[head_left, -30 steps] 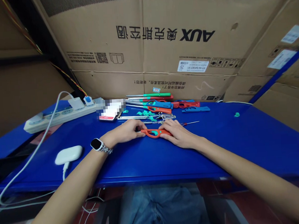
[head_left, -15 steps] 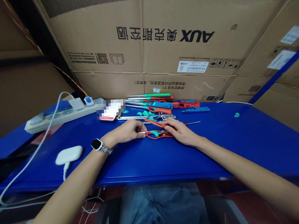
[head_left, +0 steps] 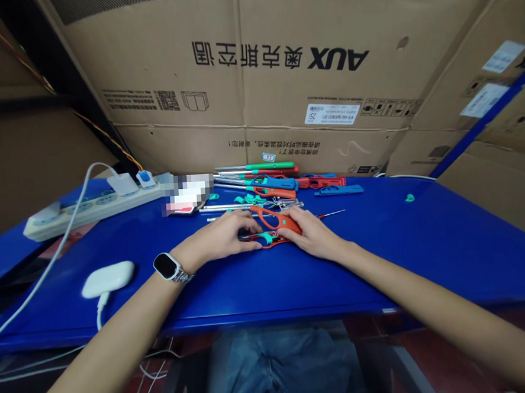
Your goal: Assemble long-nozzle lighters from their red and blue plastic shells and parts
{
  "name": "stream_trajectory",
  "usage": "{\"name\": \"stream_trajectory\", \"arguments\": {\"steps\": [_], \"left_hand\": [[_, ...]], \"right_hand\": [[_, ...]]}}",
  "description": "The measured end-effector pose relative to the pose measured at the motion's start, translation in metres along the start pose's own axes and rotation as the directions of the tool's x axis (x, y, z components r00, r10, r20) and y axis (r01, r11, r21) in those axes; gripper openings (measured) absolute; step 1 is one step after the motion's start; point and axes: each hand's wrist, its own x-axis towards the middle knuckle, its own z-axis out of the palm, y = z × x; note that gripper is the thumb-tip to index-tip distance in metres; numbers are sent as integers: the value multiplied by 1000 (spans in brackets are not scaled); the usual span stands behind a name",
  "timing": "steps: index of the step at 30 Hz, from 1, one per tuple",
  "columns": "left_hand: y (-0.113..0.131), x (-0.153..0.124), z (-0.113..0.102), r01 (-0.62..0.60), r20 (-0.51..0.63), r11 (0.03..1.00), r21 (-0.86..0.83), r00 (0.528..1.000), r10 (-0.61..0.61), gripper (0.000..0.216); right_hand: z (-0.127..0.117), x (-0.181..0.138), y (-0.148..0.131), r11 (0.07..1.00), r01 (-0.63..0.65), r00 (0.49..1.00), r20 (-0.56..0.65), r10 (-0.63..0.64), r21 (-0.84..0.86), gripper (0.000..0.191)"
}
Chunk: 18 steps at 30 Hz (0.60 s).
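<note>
An orange lighter-shaped handle lies split in two on the blue table [head_left: 403, 253]. The lower orange shell half [head_left: 265, 241] with a teal trigger rests flat, and my left hand [head_left: 223, 237] presses down on its left end and metal rod. My right hand [head_left: 311, 232] grips the upper orange shell half [head_left: 276, 219], tilted up and away from the lower half. A smartwatch [head_left: 166, 266] sits on my left wrist.
Behind my hands lies a pile of green, red, blue and orange long-nosed lighters and loose parts [head_left: 270, 184]. A white power strip [head_left: 89, 204] and a white charger pod [head_left: 108, 278] with cables sit left. A small teal piece [head_left: 409, 198] lies right. Cardboard boxes [head_left: 282, 76] wall the back.
The orange handle, closed a second ago, has come apart: my right hand lifted the upper shell off while my left kept the lower half down. The view shifted slightly.
</note>
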Motion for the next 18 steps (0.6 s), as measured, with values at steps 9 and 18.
{"name": "stream_trajectory", "arguments": {"steps": [9,18], "left_hand": [[2,-3,1,-17,-21,1000,24,1000,18,27],[-2,-1,6,-83,-2,995,58,997,83,31]], "right_hand": [[1,1,-2,1000,-7,999,53,5,29,8],[4,4,-4,967,-109,994,38,103,229,1]]}}
